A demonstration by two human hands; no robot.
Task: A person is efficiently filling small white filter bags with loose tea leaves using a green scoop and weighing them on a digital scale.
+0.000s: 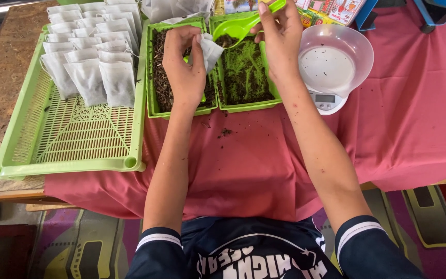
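My left hand [183,64] holds a small white filter bag [210,50] by its upper edge, above the seam between two green trays. My right hand [280,36] grips the handle of a green plastic scoop [238,26], whose bowl carries dark loose material and sits right at the bag's mouth. The left green tray [153,88] holds brown dried bits. The right green tray [249,106] holds dark and green crumbled material.
A large slotted green tray [73,139] at the left holds several filled white bags [91,51] in rows. A small white scale with a clear bowl [336,62] stands at the right. Crumbs [224,133] lie on the red cloth [403,119]. Colourful packets [331,10] lie at the back.
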